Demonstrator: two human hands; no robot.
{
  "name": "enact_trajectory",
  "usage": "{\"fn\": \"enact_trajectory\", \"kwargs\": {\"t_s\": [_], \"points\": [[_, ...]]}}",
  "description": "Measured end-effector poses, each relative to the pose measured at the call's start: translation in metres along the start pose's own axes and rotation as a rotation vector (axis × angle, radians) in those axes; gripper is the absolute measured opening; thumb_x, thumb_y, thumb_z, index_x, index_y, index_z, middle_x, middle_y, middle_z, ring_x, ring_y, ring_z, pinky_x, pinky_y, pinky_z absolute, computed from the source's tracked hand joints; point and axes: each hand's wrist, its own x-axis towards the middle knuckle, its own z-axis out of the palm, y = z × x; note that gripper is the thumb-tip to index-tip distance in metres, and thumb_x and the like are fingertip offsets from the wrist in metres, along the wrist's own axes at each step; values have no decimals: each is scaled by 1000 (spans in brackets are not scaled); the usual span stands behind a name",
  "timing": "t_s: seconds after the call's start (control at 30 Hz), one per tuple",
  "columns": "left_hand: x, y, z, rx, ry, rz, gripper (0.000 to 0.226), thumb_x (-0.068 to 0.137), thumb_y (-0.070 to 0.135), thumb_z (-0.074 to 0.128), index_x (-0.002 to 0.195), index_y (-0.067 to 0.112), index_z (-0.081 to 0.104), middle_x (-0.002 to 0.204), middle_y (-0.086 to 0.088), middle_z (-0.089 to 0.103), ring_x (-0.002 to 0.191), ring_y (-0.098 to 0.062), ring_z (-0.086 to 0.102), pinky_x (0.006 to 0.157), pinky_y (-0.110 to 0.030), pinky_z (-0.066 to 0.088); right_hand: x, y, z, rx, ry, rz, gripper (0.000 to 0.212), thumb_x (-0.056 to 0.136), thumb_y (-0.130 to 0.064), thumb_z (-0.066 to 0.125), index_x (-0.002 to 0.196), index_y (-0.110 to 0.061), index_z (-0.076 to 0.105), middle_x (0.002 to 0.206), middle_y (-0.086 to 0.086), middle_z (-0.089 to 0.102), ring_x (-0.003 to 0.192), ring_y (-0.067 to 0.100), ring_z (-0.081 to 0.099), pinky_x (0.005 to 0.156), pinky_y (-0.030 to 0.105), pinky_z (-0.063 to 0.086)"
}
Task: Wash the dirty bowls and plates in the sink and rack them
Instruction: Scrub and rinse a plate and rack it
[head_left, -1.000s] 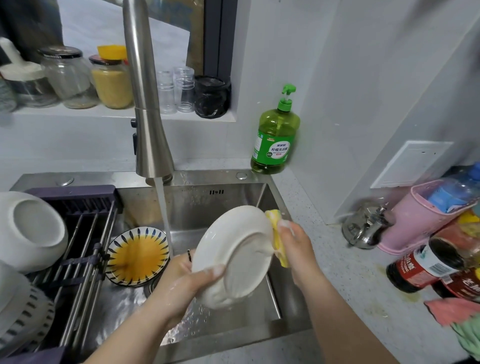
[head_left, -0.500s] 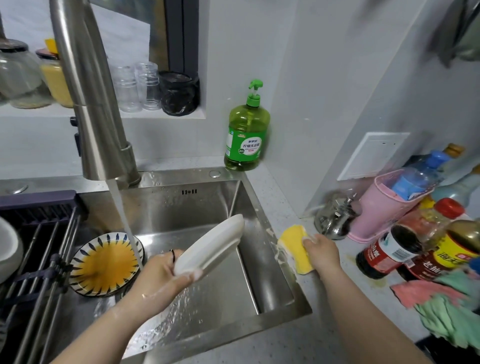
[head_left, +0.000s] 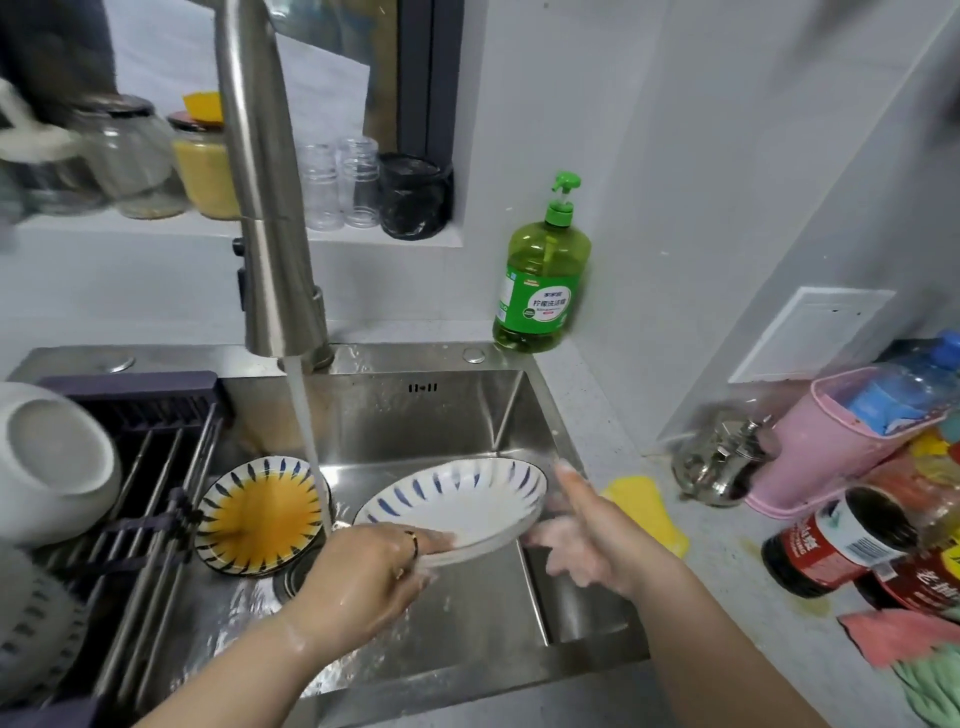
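Head view: sponge (head_left: 647, 512) now off right hand (head_left: 597, 540)

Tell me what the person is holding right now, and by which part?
The left hand grips the blue-dashed plate by its near rim. The right hand is blurred at the plate's right edge; whether it grips cannot be told.

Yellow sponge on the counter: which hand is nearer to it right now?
Right. The right hand sits just left of the sponge, at the right rim of the plate; the left hand grips its near rim, farther left.
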Motion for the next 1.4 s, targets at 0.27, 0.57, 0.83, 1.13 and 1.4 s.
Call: {"fn": "enact_trajectory", "kwargs": {"t_s": [0.27, 0.57, 0.83, 1.13, 1.4], "points": [[-16, -26, 9, 157, 64, 221, 25, 74, 30, 49, 71, 31, 73, 88, 18, 72, 92, -9, 68, 87, -24, 43, 9, 8, 49, 145, -72, 38, 26, 89, 5, 30, 85, 0, 55, 48, 4, 60, 41, 19, 45, 42, 19, 26], [-45, -9, 6, -850, 310, -880, 93, 65, 44, 67, 144, 23, 22, 138, 8, 38, 123, -13, 43, 105, -33, 35, 17, 19, 105, 379, 33, -255, 32, 90, 9, 29, 107, 0, 56, 76, 17, 62, 36, 16, 46, 41, 26, 44], [-22, -23, 3, -1319, 532, -1226, 21, 89, -11, 44, 82, 4, 57, 60, -8, 66, 52, -25, 62, 39, -22, 51, 22, 20, 154, 257, -84, -161, 38, 81, 0, 41, 115, 13, 53, 58, 13, 61, 39, 19, 54, 43, 26, 47], [-32, -70, -17, -1237, 445, -1224, 18, 90, -8, 45, 81, 3, 56, 69, -10, 59, 62, -22, 54, 38, -19, 48, 36, 1, 156, 69, 85, -28, 22, 90, -1, 38, 75, -4, 55, 44, 8, 47, 24, 10, 35, 30, 13, 24], [-29, -63, 7, -1358, 455, -1280, 22, 82, -20, 37, 82, -8, 56, 46, -9, 62, 34, -20, 57, 37, -25, 50, 39, 14, 189, 223, 97, 26, 19, 87, 4, 38, 80, 2, 55, 43, 13, 49, 22, 11, 35, 28, 13, 25]]}}
